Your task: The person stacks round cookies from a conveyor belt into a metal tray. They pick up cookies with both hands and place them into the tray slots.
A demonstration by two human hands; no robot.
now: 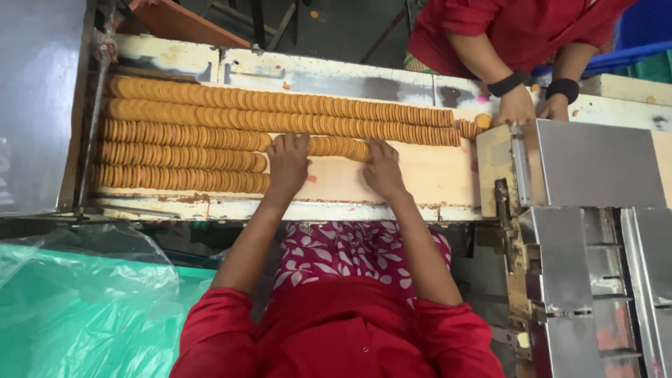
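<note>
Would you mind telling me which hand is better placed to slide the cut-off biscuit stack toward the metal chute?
Probably the left hand: it sits behind the stack, while the right hand blocks its chute-side end.
</note>
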